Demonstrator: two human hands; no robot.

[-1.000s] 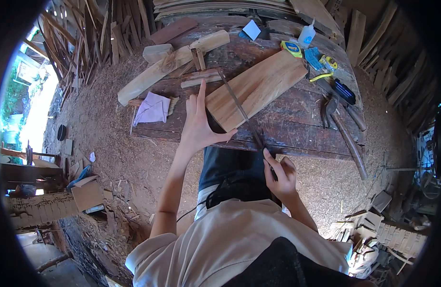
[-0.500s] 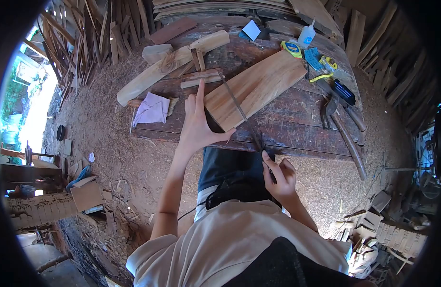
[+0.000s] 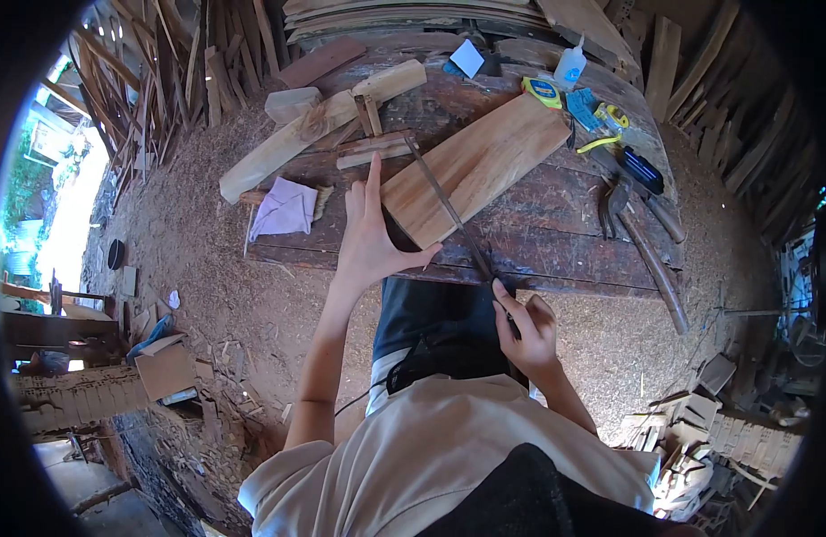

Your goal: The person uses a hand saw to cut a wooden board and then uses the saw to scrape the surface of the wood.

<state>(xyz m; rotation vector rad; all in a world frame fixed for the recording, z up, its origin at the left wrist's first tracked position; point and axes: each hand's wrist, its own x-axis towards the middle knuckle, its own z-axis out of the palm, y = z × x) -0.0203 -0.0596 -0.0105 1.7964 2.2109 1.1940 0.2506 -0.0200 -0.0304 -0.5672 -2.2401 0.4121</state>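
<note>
My left hand [image 3: 370, 246] lies at the near left corner of a pale wooden board [image 3: 489, 166], index finger and thumb stretched wide apart. Its index fingertip overlaps a small wooden bar [image 3: 375, 149], and the thumb points along the board's near end. A long, narrow dark metal strip [image 3: 440, 191] runs slantwise across the board, from beside the small bar to the bench's front edge. At that edge my right hand [image 3: 527, 333] pinches the strip's near end between thumb and fingers.
On the workbench [image 3: 556, 246] lie a hammer [image 3: 641, 246], a tape measure [image 3: 543, 91], a glue bottle [image 3: 570, 66] and a folded lilac cloth [image 3: 286, 206]. A long timber piece [image 3: 287, 150] slants at left. Scrap wood [image 3: 690, 438] is heaped on the floor at right.
The view has shifted slightly. Both hands, the strip and the board keep nearly the same places relative to each other.
</note>
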